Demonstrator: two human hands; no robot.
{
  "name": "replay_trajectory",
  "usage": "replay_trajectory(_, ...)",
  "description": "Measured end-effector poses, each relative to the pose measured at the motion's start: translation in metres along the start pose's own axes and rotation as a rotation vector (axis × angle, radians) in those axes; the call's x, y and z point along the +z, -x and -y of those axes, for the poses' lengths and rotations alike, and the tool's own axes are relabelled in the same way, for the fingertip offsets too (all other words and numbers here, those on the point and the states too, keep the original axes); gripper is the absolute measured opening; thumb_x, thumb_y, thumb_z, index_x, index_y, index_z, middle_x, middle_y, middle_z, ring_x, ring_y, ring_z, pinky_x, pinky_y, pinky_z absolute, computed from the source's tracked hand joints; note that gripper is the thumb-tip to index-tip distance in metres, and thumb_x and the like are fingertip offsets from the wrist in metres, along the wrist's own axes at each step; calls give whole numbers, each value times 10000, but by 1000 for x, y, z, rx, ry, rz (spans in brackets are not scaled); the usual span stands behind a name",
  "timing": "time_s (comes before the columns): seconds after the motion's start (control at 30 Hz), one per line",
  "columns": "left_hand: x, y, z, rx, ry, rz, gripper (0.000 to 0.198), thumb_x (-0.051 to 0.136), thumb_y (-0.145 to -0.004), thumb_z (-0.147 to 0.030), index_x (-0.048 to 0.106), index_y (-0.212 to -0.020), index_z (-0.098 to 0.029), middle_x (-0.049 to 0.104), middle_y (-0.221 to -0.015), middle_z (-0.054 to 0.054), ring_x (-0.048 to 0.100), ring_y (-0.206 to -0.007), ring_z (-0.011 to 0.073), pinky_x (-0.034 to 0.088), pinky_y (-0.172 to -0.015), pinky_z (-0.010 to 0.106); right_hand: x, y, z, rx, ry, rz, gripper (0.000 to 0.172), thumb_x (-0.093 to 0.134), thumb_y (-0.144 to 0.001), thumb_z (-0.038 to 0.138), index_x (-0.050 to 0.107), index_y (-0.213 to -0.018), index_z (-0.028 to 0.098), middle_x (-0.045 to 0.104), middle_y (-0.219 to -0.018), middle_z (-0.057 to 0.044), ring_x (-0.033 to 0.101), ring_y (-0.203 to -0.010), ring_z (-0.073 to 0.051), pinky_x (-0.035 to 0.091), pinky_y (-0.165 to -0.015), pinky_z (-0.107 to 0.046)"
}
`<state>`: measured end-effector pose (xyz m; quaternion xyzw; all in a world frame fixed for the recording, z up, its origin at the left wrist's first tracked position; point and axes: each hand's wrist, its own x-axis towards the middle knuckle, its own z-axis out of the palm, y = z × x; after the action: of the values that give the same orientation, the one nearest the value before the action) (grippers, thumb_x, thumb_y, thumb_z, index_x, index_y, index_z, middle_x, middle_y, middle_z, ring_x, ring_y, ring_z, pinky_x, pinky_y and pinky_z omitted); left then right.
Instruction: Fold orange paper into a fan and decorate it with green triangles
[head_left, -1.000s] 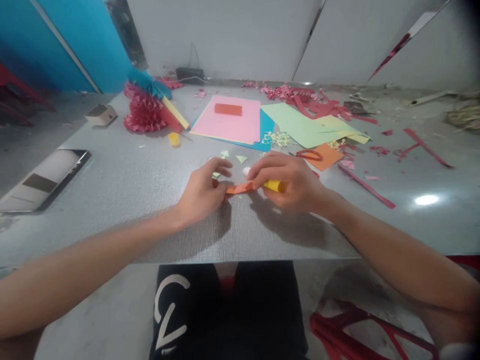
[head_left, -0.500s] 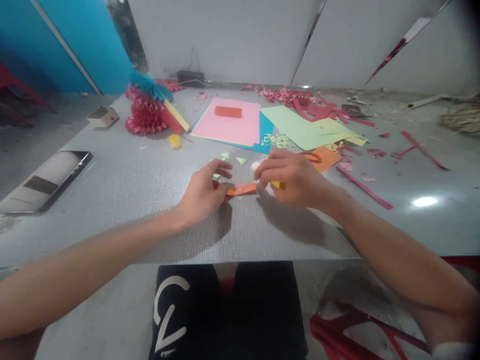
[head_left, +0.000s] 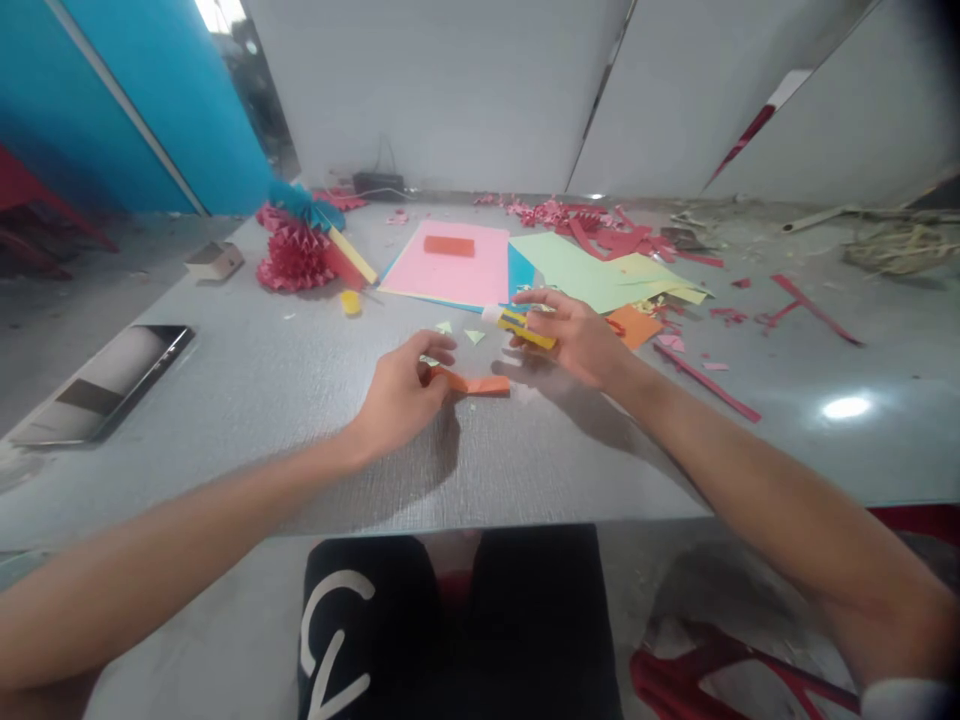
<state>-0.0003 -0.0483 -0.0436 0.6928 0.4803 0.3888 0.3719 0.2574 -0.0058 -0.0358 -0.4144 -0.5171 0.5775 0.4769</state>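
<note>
My left hand (head_left: 409, 385) rests on the table with thumb and forefinger pinching the left end of a folded orange paper strip (head_left: 487, 386). The strip's right part lies bare, with a crease near its middle. Between the fingers of my right hand (head_left: 574, 335) is a yellow glue stick (head_left: 529, 328), tilted, its white tip (head_left: 491, 313) pointing left. The stick is above and beyond the strip, apart from it. Small green paper triangles (head_left: 474, 337) lie just past my left hand. A yellow cap (head_left: 350, 303) sits farther left.
Pink paper sheets (head_left: 457, 275) bear an orange folded piece (head_left: 449, 246). Green sheets (head_left: 570, 265), an orange sheet (head_left: 637, 326) and red scraps (head_left: 622, 240) spread to the right. A pleated red paper piece (head_left: 292, 262), small box (head_left: 214, 262) and phone (head_left: 105, 385) are at left.
My right hand has raised the glue stick away from the strip's right end and turned, so more of the stick shows. My left hand keeps its hold. The view has shifted slightly.
</note>
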Motion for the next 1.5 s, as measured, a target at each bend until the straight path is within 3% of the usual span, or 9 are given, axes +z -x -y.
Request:
replay_trajectory(0.13,-1,-3,5,33,-9,4,377,564,-779,-58,658,-1119,-190,735,-994,64,661,-658,129,488,-537,243,1,-1,0,58,-71,-25,353,779,-883,512,599,-1025,243,745,-925,-50,676,-684,-158,573,-613,-303)
replay_trajectory(0.4,-2,-10,4,-112,229,21,271,603,-759,-72,673,-1001,-169,736,-971,71,705,-670,140,558,-602,269,-5,-7,-6,-23,-144,-64,448,773,-818,171,602,-1219,271,741,-1079,-46,750,-905,-207,650,-725,-344)
replay_trajectory(0.67,-2,-10,0,-177,533,-14,190,689,-766,-114,696,-953,-145,743,-935,60,744,-693,154,611,-756,326,-14,-18,-29,-242,246,-284,686,830,-738,162,555,-1335,357,637,-1267,-45,741,-998,-224,650,-892,-408)
replay_trajectory(0.97,-4,-7,-12,-75,657,-109,186,731,-775,-116,680,-950,-148,741,-948,55,745,-722,159,602,-748,329,-17,-26,-41,-333,500,-187,830,857,-727,323,428,-1438,355,648,-1151,-51,712,-929,-248,630,-920,-511)
replay_trajectory(1.1,-5,-6,-15,-30,663,-114,202,755,-781,-135,672,-965,-148,745,-961,59,753,-747,166,611,-764,335,-18,-19,-26,-467,557,-258,952,890,-656,271,407,-1472,357,629,-1180,-60,655,-1145,-298,565,-1048,-541)
replay_trajectory(1.2,-5,-6,-14,-15,701,-107,227,776,-772,-139,669,-971,-152,738,-984,50,755,-764,158,621,-807,340,-11,-4,-1,-710,515,-415,719,849,-728,259,532,-1370,334,628,-1189,-59,642,-1127,-271,557,-1039,-500)
replay_trajectory(1.3,-4,-5,-12,4,712,-100,286,793,-787,-171,657,-1038,-170,734,-1030,45,764,-803,165,630,-846,359,6,17,16,-668,473,-271,339,809,-827,296,677,-1138,276,666,-933,-33,661,-874,-213,598,-900,-431)
replay_trajectory(1.4,-4,-5,-10,21,687,-93,315,794,-821,-217,639,-1092,-184,742,-1025,44,771,-816,173,629,-877,379,26,31,17,-535,392,-69,367,843,-792,295,694,-1123,248,706,-946,-30,663,-776,-179,614,-785,-380)
replay_trajectory(1.5,-4,-3,-11,1,662,-75,305,799,-826,-223,641,-1082,-170,747,-1008,49,782,-830,186,635,-880,381,40,37,7,-510,356,-9,343,856,-781,293,698,-1080,235,735,-953,-24,679,-759,-165,620,-766,-354)
